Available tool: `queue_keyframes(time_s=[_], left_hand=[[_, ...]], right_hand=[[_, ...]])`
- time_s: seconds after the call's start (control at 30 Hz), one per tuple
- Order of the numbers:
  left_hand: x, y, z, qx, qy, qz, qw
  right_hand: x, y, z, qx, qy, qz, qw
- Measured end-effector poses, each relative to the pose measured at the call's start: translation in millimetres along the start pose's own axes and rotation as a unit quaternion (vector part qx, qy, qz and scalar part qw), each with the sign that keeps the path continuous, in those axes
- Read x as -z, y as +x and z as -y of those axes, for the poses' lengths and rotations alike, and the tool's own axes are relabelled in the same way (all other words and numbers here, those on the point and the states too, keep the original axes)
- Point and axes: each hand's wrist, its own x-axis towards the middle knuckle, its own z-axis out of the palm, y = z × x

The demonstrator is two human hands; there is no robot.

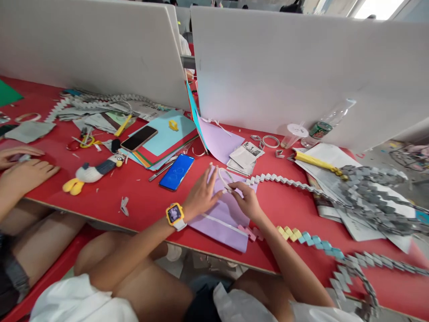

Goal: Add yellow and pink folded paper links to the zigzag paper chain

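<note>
My right hand (pixel 247 200) is closed, thumb and fingertips pinching a thin white strip curved into a loop (pixel 221 175); paper or tape, I cannot tell. My left hand (pixel 201 196), with a yellow-cased watch on its wrist, has its fingers stretched out over a sheet of purple paper (pixel 217 235). Its thumb reaches close to the pinched strip. A narrow white band crosses the purple sheet. From beside the right hand a folded-paper zigzag chain (pixel 284 180) runs right. Another chain, with pink, yellow (pixel 288 233) and blue links, passes under my right forearm.
A blue-screened phone (pixel 176 172) and coloured paper (pixel 161 138) with a black phone lie left. Another person's hands (pixel 25 170) rest near a stuffed duck toy (pixel 95 172). Right are a bottle (pixel 321 129), a cup (pixel 295 134) and piled grey chain (pixel 372 197). White boards (pixel 301 71) stand behind.
</note>
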Motion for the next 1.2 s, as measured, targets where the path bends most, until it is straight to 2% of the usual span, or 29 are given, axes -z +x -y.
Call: queue_keyframes(time_s=[0.1,0.27,0.37,0.6,0.77,1.2], left_hand=[[-7.5,4,-19,-0.025,-0.047,0.011,0.999],[-3.1,2,-26,-0.036,-0.064,0.002,0.997],[-0.8,1,-29,-0.054,-0.101,0.01,0.993],[-5.9,9,-32,-0.121,-0.067,0.005,0.99],[-6.1,13,-31,-0.14,-0.063,0.017,0.988],[-7.5,18,-27,-0.16,-0.051,0.046,0.985]], right_hand=[[-7,-8,1,0.0,0.016,0.031,0.999],[-2,-11,-2,-0.109,0.101,0.004,0.989],[4,-11,0,-0.148,0.172,0.005,0.974],[7,-20,3,-0.174,0.25,0.023,0.952],[-2,-23,0,-0.21,0.302,-0.036,0.929],[0,-26,-3,-0.202,0.297,-0.008,0.933]])
